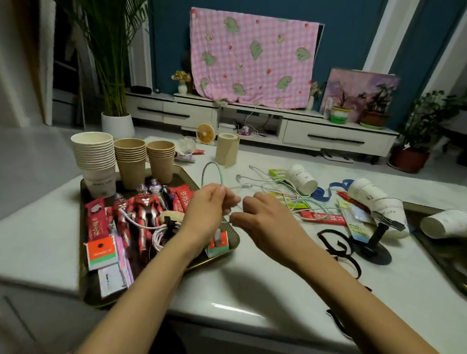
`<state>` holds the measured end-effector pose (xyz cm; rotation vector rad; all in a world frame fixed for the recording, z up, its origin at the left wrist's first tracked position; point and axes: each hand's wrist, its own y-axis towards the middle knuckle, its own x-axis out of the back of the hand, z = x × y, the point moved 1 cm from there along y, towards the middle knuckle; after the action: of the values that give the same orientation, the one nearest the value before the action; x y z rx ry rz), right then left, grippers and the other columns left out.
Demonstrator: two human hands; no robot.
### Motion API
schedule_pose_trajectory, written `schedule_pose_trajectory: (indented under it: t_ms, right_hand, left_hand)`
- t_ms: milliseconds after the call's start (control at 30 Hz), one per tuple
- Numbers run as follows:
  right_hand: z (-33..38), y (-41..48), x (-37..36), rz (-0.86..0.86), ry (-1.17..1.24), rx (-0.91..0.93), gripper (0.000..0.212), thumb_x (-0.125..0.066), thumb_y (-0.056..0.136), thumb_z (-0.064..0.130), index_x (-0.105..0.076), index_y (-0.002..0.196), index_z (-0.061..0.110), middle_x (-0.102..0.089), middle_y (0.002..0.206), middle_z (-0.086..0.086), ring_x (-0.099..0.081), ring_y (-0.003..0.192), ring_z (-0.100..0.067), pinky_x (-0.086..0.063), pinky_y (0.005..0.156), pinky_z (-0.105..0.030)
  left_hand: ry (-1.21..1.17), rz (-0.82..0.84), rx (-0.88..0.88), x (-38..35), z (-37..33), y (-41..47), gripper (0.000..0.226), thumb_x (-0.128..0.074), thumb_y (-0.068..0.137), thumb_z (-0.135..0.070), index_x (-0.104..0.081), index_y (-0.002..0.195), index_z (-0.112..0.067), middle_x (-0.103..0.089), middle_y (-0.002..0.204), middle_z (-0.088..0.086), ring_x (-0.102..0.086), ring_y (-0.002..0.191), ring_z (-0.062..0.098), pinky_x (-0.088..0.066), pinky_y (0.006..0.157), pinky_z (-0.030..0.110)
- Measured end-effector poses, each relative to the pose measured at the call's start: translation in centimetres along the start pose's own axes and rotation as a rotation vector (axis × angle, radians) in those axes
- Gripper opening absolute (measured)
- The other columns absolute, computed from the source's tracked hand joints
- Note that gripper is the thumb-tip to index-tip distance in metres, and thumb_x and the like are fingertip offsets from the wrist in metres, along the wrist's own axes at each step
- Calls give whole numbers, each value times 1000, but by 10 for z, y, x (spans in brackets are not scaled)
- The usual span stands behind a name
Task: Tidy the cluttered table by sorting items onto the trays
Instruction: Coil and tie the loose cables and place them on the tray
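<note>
Pinching that pale green cable (213,163), left hand (207,206) and right hand (262,217) both curled on it, right above the tray (234,241).

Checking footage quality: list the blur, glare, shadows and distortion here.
Head view: wide-angle bows the table edge; left hand and right hand, pinching the cable, slightly motion-blurred; arm shadow on the table; glare streak near its front edge; far-right cup smeared.

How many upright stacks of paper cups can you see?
3, at the left tray's far edge: a white stack at the left, a brown stack in the middle, a second brown stack to its right. None looks hidden.
</note>
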<state>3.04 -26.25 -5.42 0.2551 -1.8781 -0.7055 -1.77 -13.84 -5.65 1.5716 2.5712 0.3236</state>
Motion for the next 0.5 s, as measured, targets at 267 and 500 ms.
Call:
schedule_pose_trajectory:
  t_ms: [267, 500]
  right_hand:
    - [-18, 9, -1, 154, 210, -98, 17, -60, 88, 15, -70, 98, 5, -58, 80, -17, -52, 76, -31, -42, 66, -39]
    - [-53, 18, 9, 96, 337, -196, 18, -56, 90, 8, -68, 99, -3, -64, 89, -19, -58, 83, -30, -38, 70, -25]
  left_hand:
    - [144, 92, 31, -9, 14, 1, 35, -31, 101, -14, -52, 72, -14, -54, 59, 5, -43, 35, 1, -32, 42, 14]
    - [116, 181, 79, -11, 10, 7, 30, -42, 98, -23, -63, 81, -10, -31, 39, -8, -23, 33, 4, -19, 34, 14]
